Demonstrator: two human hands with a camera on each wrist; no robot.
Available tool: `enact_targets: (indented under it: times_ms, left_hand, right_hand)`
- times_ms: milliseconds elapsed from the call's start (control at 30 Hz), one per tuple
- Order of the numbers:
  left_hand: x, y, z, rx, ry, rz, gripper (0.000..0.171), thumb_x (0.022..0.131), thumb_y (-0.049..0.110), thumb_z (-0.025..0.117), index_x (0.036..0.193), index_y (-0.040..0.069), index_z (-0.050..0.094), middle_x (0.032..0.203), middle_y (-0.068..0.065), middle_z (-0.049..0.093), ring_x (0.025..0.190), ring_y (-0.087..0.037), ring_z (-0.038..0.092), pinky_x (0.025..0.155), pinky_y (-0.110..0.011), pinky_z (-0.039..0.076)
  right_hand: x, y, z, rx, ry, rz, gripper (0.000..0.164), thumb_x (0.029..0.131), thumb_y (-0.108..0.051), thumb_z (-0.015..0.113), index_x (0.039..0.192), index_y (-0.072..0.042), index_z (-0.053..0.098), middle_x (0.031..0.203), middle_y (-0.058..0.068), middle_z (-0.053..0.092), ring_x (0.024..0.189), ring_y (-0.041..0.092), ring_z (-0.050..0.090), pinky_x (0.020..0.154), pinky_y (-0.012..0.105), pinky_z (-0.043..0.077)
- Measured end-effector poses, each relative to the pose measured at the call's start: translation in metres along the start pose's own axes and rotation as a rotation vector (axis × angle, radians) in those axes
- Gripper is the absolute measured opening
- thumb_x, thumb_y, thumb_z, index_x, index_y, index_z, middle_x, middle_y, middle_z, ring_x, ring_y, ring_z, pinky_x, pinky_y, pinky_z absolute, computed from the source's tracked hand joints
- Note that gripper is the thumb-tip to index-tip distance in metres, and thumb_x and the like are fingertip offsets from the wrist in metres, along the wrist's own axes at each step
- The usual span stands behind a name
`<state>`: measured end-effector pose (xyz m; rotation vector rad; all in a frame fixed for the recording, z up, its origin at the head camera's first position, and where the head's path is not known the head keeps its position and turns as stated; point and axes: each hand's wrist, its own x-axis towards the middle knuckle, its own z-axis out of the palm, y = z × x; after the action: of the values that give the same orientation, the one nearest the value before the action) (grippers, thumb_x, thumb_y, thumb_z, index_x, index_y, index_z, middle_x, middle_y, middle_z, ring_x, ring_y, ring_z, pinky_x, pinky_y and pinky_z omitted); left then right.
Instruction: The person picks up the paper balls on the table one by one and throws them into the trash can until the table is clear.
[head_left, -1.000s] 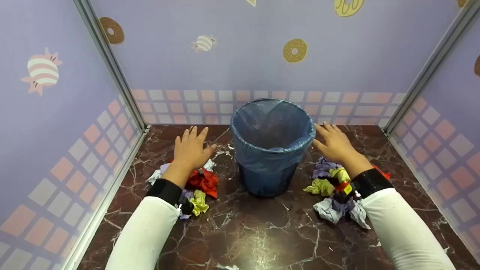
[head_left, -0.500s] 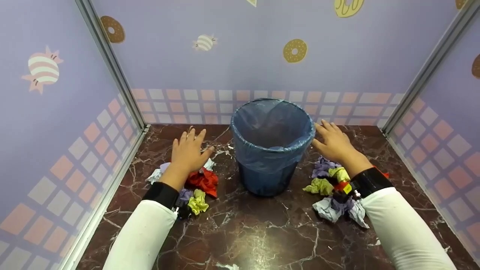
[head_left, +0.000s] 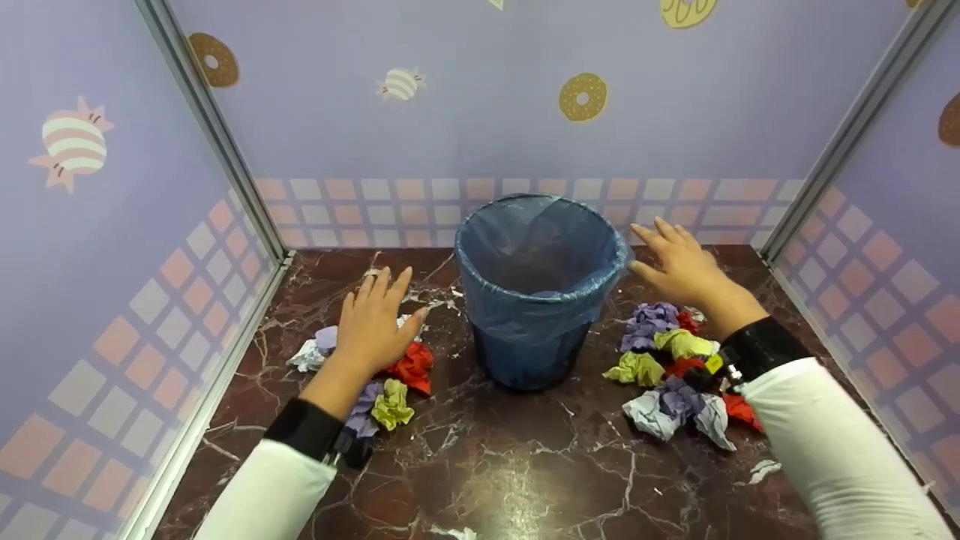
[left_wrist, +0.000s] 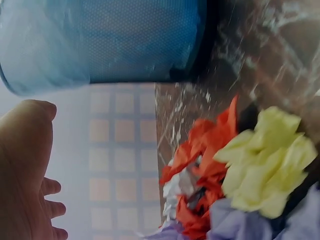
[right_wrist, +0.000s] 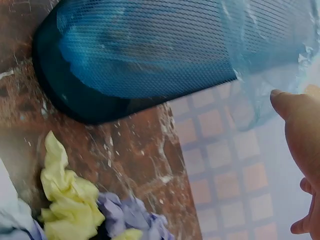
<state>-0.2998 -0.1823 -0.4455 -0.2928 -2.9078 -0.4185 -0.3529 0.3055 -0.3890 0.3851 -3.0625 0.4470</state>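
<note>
Between my two hands stands a mesh wastebasket (head_left: 529,334) lined with a thin blue plastic bag. My left hand (head_left: 371,322) hovers over the left pile of crumpled paper, fingers spread and holding nothing. In that pile lie red paper (head_left: 415,369), yellow-green paper (left_wrist: 267,165) and purple paper (head_left: 363,412). My right hand (head_left: 684,271) is raised beside the wastebasket's right rim, fingers spread, its thumb close to the bag's overhanging edge. Below it, the right pile has purple paper (head_left: 648,325), yellow-green paper (right_wrist: 72,207) and white paper (head_left: 649,415).
Patterned purple panels (head_left: 480,135) enclose the back and both sides. The dark marbled surface (head_left: 495,465) extends toward me in front of the wastebasket. Small white scraps (head_left: 763,470) lie on it. Black straps (head_left: 306,427) with cameras circle both wrists.
My right hand has lifted and shifted right, away from the wastebasket's rim, uncovering more of the right pile. The left hand has drawn slightly back toward me. The head view has shifted a little.
</note>
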Motion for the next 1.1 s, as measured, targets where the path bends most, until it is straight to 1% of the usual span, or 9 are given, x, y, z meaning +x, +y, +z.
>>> enact_targets:
  times_ms: [200,367,467,633,733,833,933,1033,1100]
  left_hand:
    - [-0.031,0.014,0.014,-0.086,0.048,0.042,0.075,0.102,0.063,0.045,0.165,0.031,0.021,0.172,-0.013,0.021,0.155,-0.043,0.027,0.123,-0.069,0.021]
    - [-0.057,0.03,0.025,-0.183,0.082,0.073,0.072,0.101,0.057,0.052,0.163,0.029,0.029,0.17,-0.01,0.029,0.152,-0.042,0.035,0.121,-0.068,0.029]
    - [-0.072,0.043,0.032,-0.249,0.094,0.093,0.069,0.1,0.053,0.057,0.161,0.029,0.034,0.167,-0.009,0.035,0.15,-0.04,0.04,0.119,-0.066,0.033]
    - [-0.092,0.069,0.045,-0.334,0.072,0.144,0.067,0.099,0.049,0.06,0.159,0.027,0.039,0.165,-0.007,0.039,0.149,-0.035,0.042,0.119,-0.061,0.037]
    - [-0.1,0.087,0.053,-0.351,0.039,0.207,0.066,0.1,0.049,0.059,0.158,0.024,0.041,0.164,-0.008,0.04,0.148,-0.034,0.043,0.12,-0.06,0.037]
    - [-0.103,0.103,0.063,-0.357,-0.008,0.264,0.065,0.1,0.05,0.057,0.158,0.023,0.041,0.164,-0.009,0.041,0.148,-0.034,0.043,0.12,-0.06,0.036]
    - [-0.104,0.117,0.076,-0.371,-0.057,0.308,0.065,0.1,0.049,0.057,0.157,0.023,0.041,0.164,-0.01,0.041,0.149,-0.034,0.043,0.119,-0.06,0.037]
    - [-0.107,0.129,0.089,-0.386,-0.103,0.337,0.065,0.1,0.051,0.056,0.158,0.024,0.041,0.164,-0.01,0.04,0.149,-0.033,0.042,0.119,-0.06,0.038]
    - [-0.109,0.135,0.097,-0.4,-0.114,0.354,0.066,0.099,0.052,0.056,0.157,0.026,0.042,0.163,-0.009,0.042,0.148,-0.033,0.044,0.118,-0.06,0.039]
  right_hand:
    - [-0.013,0.021,-0.019,-0.008,-0.005,0.033,0.081,0.099,-0.07,0.043,0.166,-0.035,0.013,0.174,0.016,-0.002,0.155,0.056,0.004,0.112,0.085,0.011]
    - [-0.029,0.048,-0.032,0.015,-0.004,0.064,0.083,0.098,-0.07,0.045,0.166,-0.037,0.01,0.173,0.017,-0.005,0.153,0.06,0.005,0.11,0.086,0.009]
    - [-0.04,0.066,-0.036,0.05,-0.002,0.089,0.085,0.098,-0.07,0.047,0.166,-0.034,0.011,0.173,0.019,-0.006,0.152,0.061,0.004,0.111,0.085,0.008]
    - [-0.06,0.098,-0.038,0.066,-0.017,0.129,0.09,0.097,-0.068,0.051,0.167,-0.026,0.013,0.171,0.024,-0.005,0.15,0.064,0.005,0.108,0.087,0.007]
    - [-0.075,0.112,-0.034,0.075,-0.038,0.157,0.092,0.097,-0.067,0.053,0.167,-0.023,0.014,0.17,0.027,-0.005,0.148,0.067,0.006,0.107,0.087,0.008]
    - [-0.091,0.124,-0.025,0.084,-0.054,0.172,0.09,0.097,-0.066,0.053,0.165,-0.018,0.02,0.169,0.031,0.0,0.145,0.069,0.01,0.107,0.086,0.011]
    - [-0.107,0.134,-0.01,0.073,-0.06,0.163,0.087,0.098,-0.064,0.052,0.162,-0.011,0.027,0.164,0.037,0.013,0.139,0.069,0.022,0.108,0.084,0.019]
    - [-0.128,0.139,0.007,0.095,-0.053,0.154,0.081,0.099,-0.059,0.055,0.157,-0.005,0.036,0.153,0.039,0.035,0.129,0.062,0.044,0.104,0.078,0.037]
    - [-0.143,0.139,0.018,0.104,-0.057,0.162,0.078,0.099,-0.057,0.057,0.154,-0.003,0.041,0.144,0.038,0.044,0.12,0.056,0.054,0.099,0.073,0.045]
